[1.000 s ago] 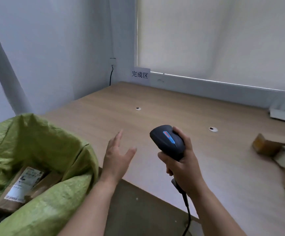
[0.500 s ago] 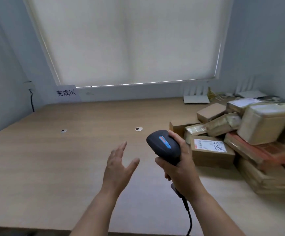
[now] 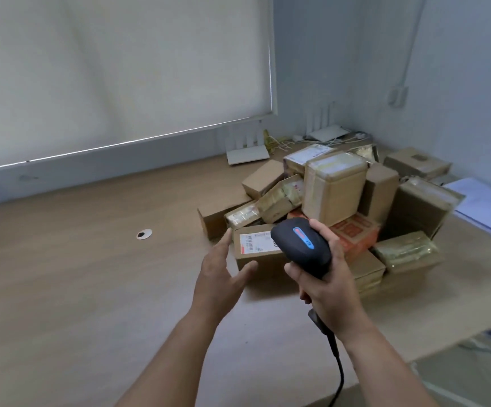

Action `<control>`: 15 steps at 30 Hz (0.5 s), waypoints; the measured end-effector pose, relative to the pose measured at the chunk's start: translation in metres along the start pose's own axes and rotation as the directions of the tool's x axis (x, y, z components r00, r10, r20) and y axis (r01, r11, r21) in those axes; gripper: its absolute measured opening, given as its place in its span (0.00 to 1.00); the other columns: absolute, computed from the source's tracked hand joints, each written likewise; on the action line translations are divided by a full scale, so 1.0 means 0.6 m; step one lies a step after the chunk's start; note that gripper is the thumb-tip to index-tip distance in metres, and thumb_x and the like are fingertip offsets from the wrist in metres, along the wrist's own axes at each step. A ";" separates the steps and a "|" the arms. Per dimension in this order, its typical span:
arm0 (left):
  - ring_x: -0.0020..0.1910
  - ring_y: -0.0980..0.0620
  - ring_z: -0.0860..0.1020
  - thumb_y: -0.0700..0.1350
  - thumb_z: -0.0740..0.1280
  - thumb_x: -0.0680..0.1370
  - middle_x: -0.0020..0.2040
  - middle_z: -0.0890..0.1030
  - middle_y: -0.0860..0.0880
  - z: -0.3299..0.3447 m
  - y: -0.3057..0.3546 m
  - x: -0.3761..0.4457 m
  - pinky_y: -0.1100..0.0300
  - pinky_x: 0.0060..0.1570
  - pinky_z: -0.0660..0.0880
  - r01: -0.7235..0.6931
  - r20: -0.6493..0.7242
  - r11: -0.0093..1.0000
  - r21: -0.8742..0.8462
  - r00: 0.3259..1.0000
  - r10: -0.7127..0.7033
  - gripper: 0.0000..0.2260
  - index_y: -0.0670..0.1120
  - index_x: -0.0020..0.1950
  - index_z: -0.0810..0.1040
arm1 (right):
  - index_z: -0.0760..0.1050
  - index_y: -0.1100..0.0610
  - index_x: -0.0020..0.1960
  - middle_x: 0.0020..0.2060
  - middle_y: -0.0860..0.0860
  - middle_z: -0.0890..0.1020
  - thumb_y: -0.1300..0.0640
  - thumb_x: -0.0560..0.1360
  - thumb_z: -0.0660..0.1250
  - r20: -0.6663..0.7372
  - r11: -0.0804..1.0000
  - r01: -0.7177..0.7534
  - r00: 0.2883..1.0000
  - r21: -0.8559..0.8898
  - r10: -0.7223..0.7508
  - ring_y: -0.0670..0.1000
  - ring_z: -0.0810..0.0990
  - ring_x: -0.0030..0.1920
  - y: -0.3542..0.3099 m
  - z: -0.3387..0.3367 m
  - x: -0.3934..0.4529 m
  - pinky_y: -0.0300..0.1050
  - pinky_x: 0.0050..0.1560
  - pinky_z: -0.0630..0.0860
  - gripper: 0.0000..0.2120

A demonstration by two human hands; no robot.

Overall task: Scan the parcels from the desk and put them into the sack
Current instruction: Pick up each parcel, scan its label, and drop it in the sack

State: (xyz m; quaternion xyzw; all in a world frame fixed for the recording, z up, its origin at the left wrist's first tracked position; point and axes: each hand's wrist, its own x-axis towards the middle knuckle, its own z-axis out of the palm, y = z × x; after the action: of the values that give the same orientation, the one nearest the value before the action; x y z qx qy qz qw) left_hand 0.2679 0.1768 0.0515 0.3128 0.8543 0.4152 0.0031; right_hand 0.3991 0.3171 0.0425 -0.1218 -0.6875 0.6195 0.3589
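A: What are the hands doing?
B: The right hand (image 3: pixel 326 286) grips the handle of a black scanner (image 3: pixel 301 247), its cable (image 3: pixel 337 368) trailing down toward the near edge. The left hand (image 3: pixel 219 273) is empty, fingers straight and spread, held above the counter (image 3: pixel 76 274) just left of the scanner

A: And the parcels?
B: A pile of parcels (image 3: pixel 335 207) sits on the right part of the counter, toward the far corner. The nearest is a brown box with a white label (image 3: pixel 256 248); the left fingertips are just beside its left edge, though I cannot tell if they touch

A: Anything else around?
B: Two white routers (image 3: pixel 247 154) stand by the far wall behind the pile, and white papers (image 3: pixel 485 207) lie to the right. A small round hole (image 3: pixel 144 234) is in the counter, well left of the pile
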 end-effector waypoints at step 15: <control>0.76 0.50 0.51 0.60 0.74 0.68 0.78 0.53 0.49 0.157 0.193 0.220 0.49 0.71 0.57 -0.243 0.130 0.964 -0.111 0.958 0.256 0.51 0.52 0.78 0.41 | 0.66 0.37 0.69 0.57 0.58 0.79 0.60 0.69 0.75 -0.321 0.983 0.009 0.945 -0.182 -0.068 0.39 0.78 0.34 -0.026 -0.184 0.084 0.32 0.36 0.75 0.35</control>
State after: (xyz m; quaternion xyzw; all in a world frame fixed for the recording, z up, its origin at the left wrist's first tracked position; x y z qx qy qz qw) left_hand 0.2481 0.3677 0.1055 0.4468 0.7850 0.4283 0.0268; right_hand 0.4387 0.4290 0.0713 -0.2405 -0.6736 0.5197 0.4672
